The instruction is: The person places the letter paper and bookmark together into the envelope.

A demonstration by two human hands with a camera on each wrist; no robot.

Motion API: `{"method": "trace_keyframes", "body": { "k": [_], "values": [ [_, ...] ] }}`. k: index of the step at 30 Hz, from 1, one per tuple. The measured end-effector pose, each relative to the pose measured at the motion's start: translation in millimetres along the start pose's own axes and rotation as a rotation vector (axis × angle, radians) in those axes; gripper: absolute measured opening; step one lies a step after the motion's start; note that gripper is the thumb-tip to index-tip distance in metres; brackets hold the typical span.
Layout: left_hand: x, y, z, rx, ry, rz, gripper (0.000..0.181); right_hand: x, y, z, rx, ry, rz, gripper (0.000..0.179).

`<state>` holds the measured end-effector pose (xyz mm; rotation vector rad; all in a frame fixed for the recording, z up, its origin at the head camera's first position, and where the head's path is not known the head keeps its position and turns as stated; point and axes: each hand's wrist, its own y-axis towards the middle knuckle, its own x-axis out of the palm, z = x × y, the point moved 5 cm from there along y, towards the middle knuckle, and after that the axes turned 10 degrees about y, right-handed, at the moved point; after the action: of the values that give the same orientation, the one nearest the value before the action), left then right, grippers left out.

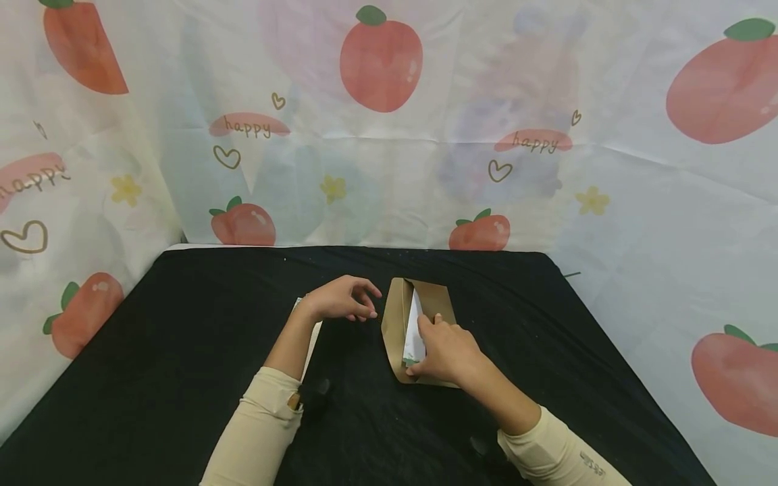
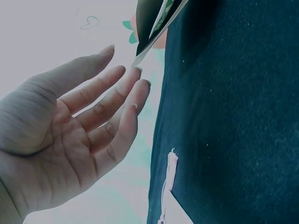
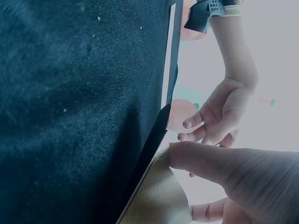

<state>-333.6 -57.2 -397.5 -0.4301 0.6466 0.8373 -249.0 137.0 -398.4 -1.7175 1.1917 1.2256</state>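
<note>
A brown paper envelope lies on the black cloth with its flap open toward the left. A white card with green print at its near end sits partly inside it. My right hand reaches over the envelope from the right and holds the card, thumb at the near end and fingers farther up. In the right wrist view, the thumb is by the envelope's edge. My left hand hovers just left of the envelope, fingers loosely bent, holding nothing. The left wrist view shows its palm bare.
Under my left forearm lies a pale flat piece, mostly hidden in the head view. A pinkish tassel shows beside its white corner in the left wrist view. Black cloth covers the table, and a fruit-printed curtain hangs behind.
</note>
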Motion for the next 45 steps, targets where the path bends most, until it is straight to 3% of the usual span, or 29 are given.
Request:
{"method": "trace_keyframes", "body": {
  "k": [18, 45],
  "values": [
    [-14.1, -8.0, -19.8, -0.081, -0.005, 0.011, 0.044, -1, -0.9, 0, 0.001, -0.018, 0.011, 0.071],
    [-36.7, -32.4, -52.1, -0.209, -0.038, 0.041, 0.044, -2, -3.2, -1, 0.002, -0.015, -0.003, 0.07]
  ]
}}
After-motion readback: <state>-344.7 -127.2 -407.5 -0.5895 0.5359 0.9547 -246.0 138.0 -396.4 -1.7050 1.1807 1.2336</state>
